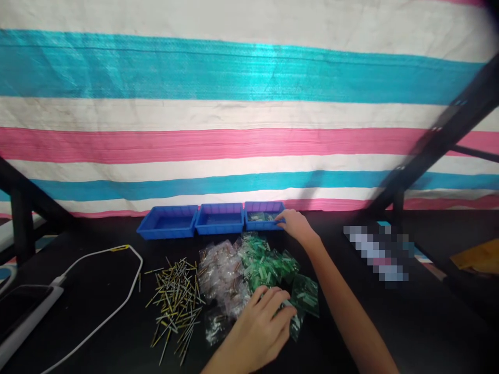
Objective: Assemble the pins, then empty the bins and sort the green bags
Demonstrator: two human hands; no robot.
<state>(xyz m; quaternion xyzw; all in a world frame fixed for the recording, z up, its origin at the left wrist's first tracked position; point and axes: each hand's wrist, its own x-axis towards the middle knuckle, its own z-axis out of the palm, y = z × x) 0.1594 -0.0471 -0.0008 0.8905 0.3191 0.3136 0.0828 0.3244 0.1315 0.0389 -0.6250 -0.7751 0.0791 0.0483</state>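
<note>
Bends right hand (293, 224) at a blue tray (260, 226), curls left hand (265, 323) over green bags (265, 263). Cannot tell whether pinching anything.

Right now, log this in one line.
left hand: at green packets; right hand: at rightmost blue bin; bin contents: small packets

1 head-worn view, forward and down, close above the hands (262, 326), facing the striped sheet (241, 143).

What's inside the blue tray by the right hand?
Small see-through packets with a greenish tint lie in the blue tray. The right hand covers its near right corner, so anything there, or beneath the packets, is hidden.
</note>
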